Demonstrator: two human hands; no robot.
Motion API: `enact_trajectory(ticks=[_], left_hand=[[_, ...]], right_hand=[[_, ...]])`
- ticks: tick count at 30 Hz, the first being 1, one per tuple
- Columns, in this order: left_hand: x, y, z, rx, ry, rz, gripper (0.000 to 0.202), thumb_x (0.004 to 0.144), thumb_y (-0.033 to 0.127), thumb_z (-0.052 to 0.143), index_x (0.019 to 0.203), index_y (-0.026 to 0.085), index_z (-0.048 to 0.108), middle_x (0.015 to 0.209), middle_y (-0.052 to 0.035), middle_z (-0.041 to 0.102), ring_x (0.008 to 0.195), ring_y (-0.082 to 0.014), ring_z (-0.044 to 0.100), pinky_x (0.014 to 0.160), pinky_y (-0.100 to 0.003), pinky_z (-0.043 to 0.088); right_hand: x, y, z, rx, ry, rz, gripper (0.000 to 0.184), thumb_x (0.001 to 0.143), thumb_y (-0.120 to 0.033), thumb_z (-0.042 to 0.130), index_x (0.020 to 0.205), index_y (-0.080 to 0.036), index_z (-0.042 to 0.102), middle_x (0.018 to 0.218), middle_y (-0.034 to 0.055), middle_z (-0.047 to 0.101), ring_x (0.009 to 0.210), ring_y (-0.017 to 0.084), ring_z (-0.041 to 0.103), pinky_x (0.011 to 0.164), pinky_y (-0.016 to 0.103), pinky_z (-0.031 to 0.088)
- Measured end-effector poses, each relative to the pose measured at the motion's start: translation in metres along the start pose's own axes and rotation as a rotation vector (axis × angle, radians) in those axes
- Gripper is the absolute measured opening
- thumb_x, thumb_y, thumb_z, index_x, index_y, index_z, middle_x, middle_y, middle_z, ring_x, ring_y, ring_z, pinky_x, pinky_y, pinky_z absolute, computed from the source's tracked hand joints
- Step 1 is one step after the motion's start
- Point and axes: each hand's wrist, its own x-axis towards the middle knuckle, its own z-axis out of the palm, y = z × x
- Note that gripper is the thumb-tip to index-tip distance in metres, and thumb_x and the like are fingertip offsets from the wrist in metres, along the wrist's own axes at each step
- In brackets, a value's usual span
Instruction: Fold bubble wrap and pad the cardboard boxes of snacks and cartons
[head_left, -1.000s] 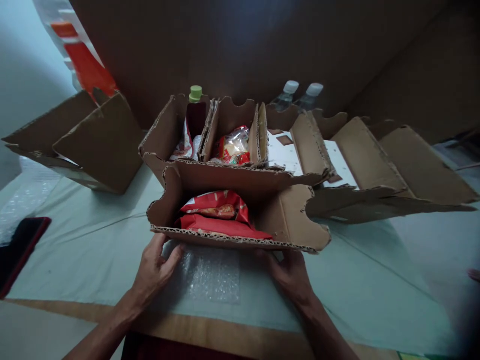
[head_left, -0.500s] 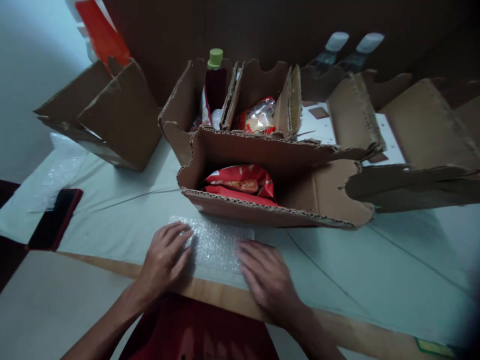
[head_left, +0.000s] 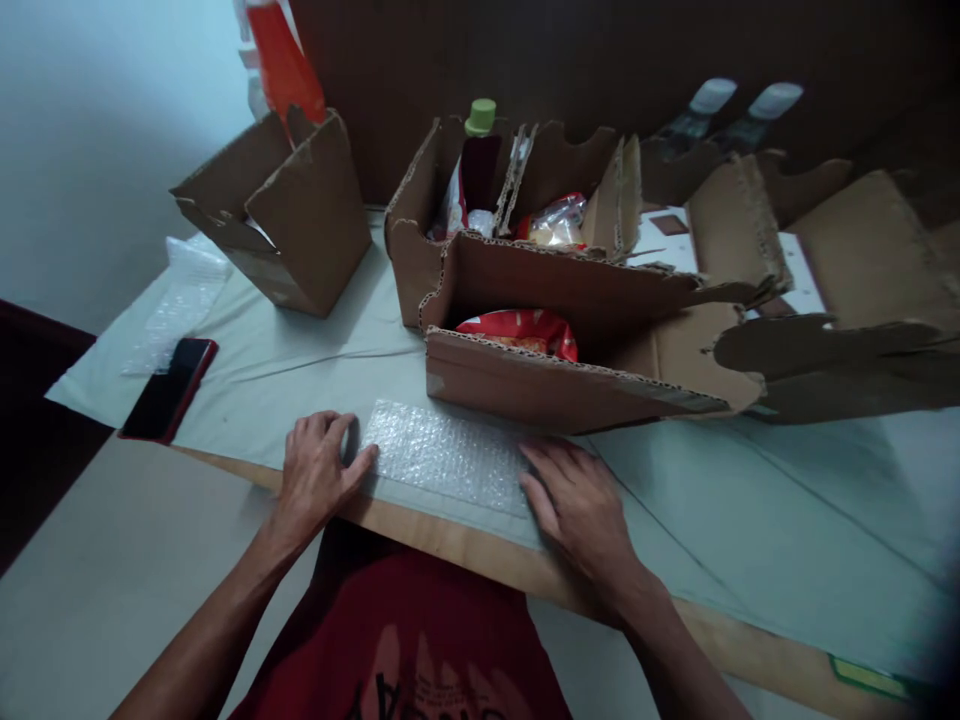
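Note:
A flat sheet of clear bubble wrap (head_left: pixel 450 455) lies on the cloth near the table's front edge. At its left end is my left hand (head_left: pixel 316 468), palm down, with the thumb spread from the fingers and the thumb tip at the wrap's edge. My right hand (head_left: pixel 579 505) rests over the right end, fingers stretched out and tips on the wrap; part of that end is hidden beneath it. Just behind the wrap stands a long cardboard box (head_left: pixel 525 385) with a red snack packet (head_left: pixel 536 328) inside.
Several open cardboard compartments (head_left: pixel 720 225) stand behind, holding packets and a green-capped container (head_left: pixel 481 117). At left are another box (head_left: pixel 315 230), an orange-red bottle (head_left: pixel 283 65), more bubble wrap (head_left: pixel 176 305) and a phone (head_left: pixel 169 390). Two white-capped bottles (head_left: pixel 712 97) stand at the back.
My left hand has slid off the wrap to its left end, its thumb spreading away from the fingers. More of the wrap shows between my hands. The whole view has shifted.

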Motion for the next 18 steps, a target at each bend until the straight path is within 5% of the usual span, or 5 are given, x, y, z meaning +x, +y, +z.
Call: enact_trajectory(ticks=[4,7,10,13,18], left_hand=[[0.001,0.014,0.007,-0.019,-0.059,-0.029,0.006,0.087,0.026,0.064,0.089,0.021,0.067,0.097,-0.0100,0.065,0.092,-0.0297,0.059,0.083,-0.045,0.050],[0.001,0.021,0.003,-0.147,-0.091,-0.066,0.006,0.085,0.017,0.059,0.082,0.021,0.062,0.094,-0.0074,0.067,0.090,-0.0253,0.063,0.082,-0.040,0.050],[0.005,0.010,-0.013,-0.316,-0.130,-0.138,0.007,0.086,0.019,0.054,0.082,0.022,0.059,0.080,-0.0011,0.067,0.074,-0.0180,0.063,0.070,-0.031,0.049],[0.030,-0.010,-0.028,-0.356,-0.112,-0.107,0.010,0.087,0.022,0.056,0.093,0.022,0.063,0.082,-0.0002,0.070,0.072,-0.0164,0.064,0.067,-0.028,0.049],[0.099,-0.028,-0.014,-0.170,-0.121,0.080,0.035,0.084,0.014,0.061,0.119,0.019,0.065,0.098,-0.0064,0.074,0.088,-0.0225,0.068,0.085,-0.037,0.054]], right_hand=[[0.024,-0.013,0.025,-0.131,-0.026,0.006,0.021,0.097,-0.022,0.055,0.106,-0.014,0.072,0.117,0.0183,0.074,0.101,0.034,0.066,0.084,0.046,0.048],[0.015,-0.025,0.021,-0.032,0.033,0.019,0.020,0.099,-0.020,0.051,0.091,-0.016,0.069,0.106,0.0146,0.076,0.092,0.030,0.068,0.079,0.042,0.050],[-0.005,-0.048,0.007,0.276,0.058,0.115,0.020,0.099,-0.023,0.055,0.114,-0.018,0.067,0.097,0.0079,0.076,0.081,0.021,0.069,0.075,0.034,0.053],[-0.014,-0.082,0.004,0.616,-0.044,0.277,0.051,0.096,-0.025,0.059,0.147,-0.022,0.052,0.098,0.0045,0.074,0.076,0.016,0.068,0.071,0.027,0.055],[0.006,-0.116,0.023,0.954,-0.290,0.445,0.057,0.092,-0.024,0.059,0.149,-0.027,0.055,0.110,0.0049,0.070,0.067,0.010,0.059,0.058,0.022,0.051]])
